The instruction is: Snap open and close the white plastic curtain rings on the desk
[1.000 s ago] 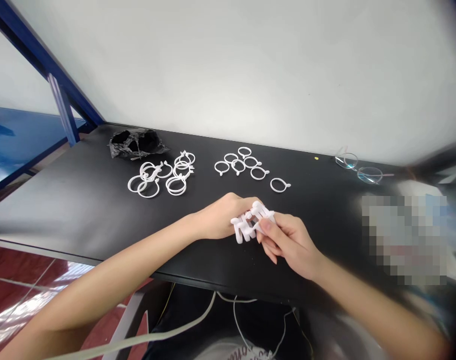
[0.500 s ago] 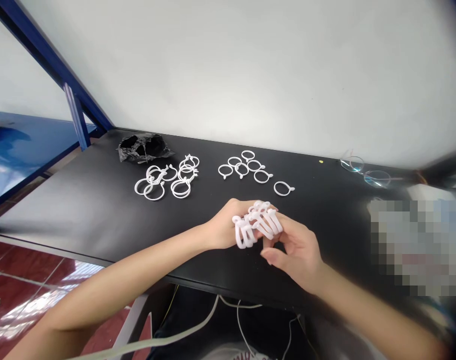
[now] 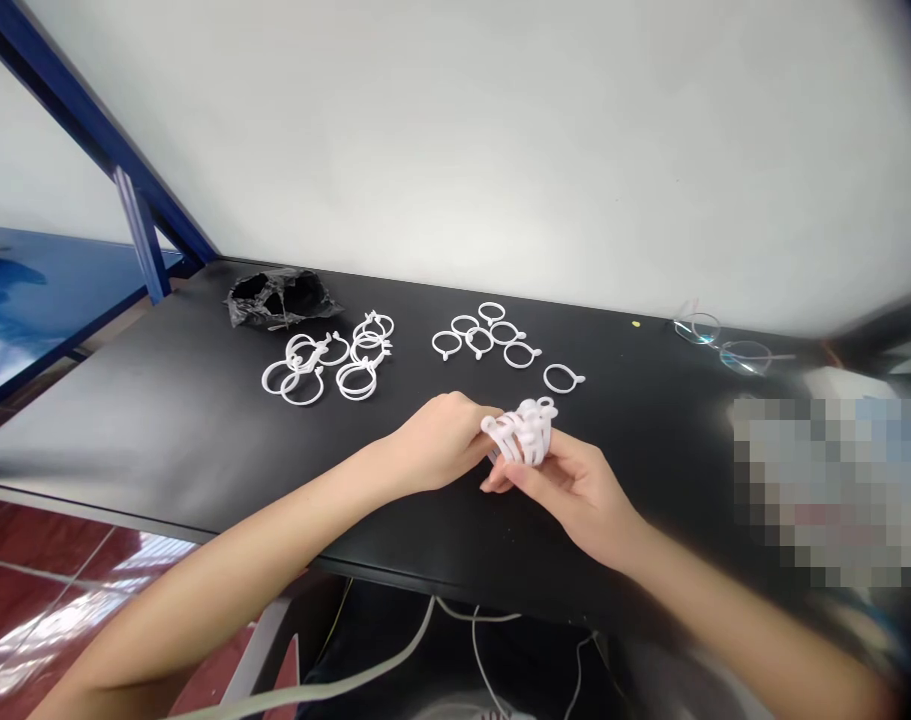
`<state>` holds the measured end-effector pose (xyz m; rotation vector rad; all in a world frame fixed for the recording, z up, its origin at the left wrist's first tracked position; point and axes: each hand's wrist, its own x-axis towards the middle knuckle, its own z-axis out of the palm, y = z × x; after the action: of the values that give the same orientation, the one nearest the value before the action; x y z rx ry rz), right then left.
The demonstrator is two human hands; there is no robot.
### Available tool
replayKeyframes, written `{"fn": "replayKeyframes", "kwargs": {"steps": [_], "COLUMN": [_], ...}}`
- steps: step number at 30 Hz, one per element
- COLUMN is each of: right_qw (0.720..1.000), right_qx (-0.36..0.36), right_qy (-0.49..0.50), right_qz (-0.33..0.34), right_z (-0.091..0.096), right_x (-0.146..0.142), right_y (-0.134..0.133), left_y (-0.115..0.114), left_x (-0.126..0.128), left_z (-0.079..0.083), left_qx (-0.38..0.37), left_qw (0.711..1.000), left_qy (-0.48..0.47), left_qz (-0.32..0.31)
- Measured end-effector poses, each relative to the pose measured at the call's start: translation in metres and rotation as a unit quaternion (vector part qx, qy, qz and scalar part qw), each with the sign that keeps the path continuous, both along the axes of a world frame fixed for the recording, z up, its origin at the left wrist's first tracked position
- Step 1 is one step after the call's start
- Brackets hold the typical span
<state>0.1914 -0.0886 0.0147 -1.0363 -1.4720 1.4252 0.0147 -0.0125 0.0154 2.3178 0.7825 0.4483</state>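
Over the front middle of the black table (image 3: pixel 162 430) both my hands meet on a bunch of white plastic rings (image 3: pixel 521 432). My right hand (image 3: pixel 567 485) has the bunch threaded over its fingers, which curl under it. My left hand (image 3: pixel 444 440) pinches the left side of the bunch with closed fingers. A loose pile of white rings (image 3: pixel 327 362) lies at the back left. Several more white rings (image 3: pixel 492 335) lie spread flat behind my hands, and a single ring (image 3: pixel 562 379) sits just beyond the bunch.
A crumpled black plastic bag (image 3: pixel 275 295) lies at the table's far left corner. Clear-framed glasses (image 3: pixel 725 345) rest at the back right. A blurred-out patch covers the right side. A blue metal frame (image 3: pixel 132 215) stands at left. Cables hang below the table's front edge.
The fanned-out rings have been pushed together into a tight bunch on my right fingers. My left hand has closed onto the bunch's left side, and both hands have shifted slightly up the table.
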Motion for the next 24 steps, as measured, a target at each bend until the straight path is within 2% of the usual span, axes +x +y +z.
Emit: {"fn": "replayKeyframes", "kwargs": {"steps": [2, 4, 7, 12, 17, 18, 20, 22, 24], "right_qw": [1.000, 1.000, 0.998, 0.989, 0.977, 0.978, 0.983, 0.991, 0.997], "right_qx": [-0.013, -0.004, 0.051, 0.119, 0.184, 0.183, 0.159, 0.109, 0.056], "right_qy": [-0.002, -0.011, -0.043, -0.081, -0.103, -0.102, -0.093, -0.073, -0.047], "right_qz": [0.023, 0.027, 0.019, 0.034, 0.021, 0.021, 0.019, 0.002, -0.035], "right_z": [0.001, 0.001, 0.000, 0.002, 0.005, 0.004, 0.004, 0.003, 0.002], "right_x": [0.000, -0.001, -0.002, -0.001, -0.001, -0.002, -0.002, -0.003, -0.004], "right_y": [0.001, 0.001, -0.003, -0.013, -0.014, -0.014, -0.012, -0.010, -0.008], "left_y": [-0.001, -0.002, -0.006, -0.012, -0.015, -0.014, -0.013, -0.010, -0.008], "left_x": [0.000, 0.002, 0.004, 0.009, 0.012, 0.012, 0.010, 0.008, 0.006], "left_z": [-0.002, -0.004, -0.003, -0.003, -0.008, -0.009, -0.009, -0.009, -0.010], "left_qx": [0.018, -0.003, -0.098, -0.246, -0.347, -0.342, -0.278, -0.145, 0.007], "left_qw": [1.000, 0.999, 0.989, 0.944, 0.901, 0.904, 0.932, 0.973, 0.994], "left_qy": [-0.005, -0.028, -0.093, -0.181, -0.218, -0.214, -0.193, -0.156, -0.109], "left_qz": [-0.013, -0.023, -0.062, -0.128, -0.141, -0.141, -0.132, -0.089, -0.029]}}
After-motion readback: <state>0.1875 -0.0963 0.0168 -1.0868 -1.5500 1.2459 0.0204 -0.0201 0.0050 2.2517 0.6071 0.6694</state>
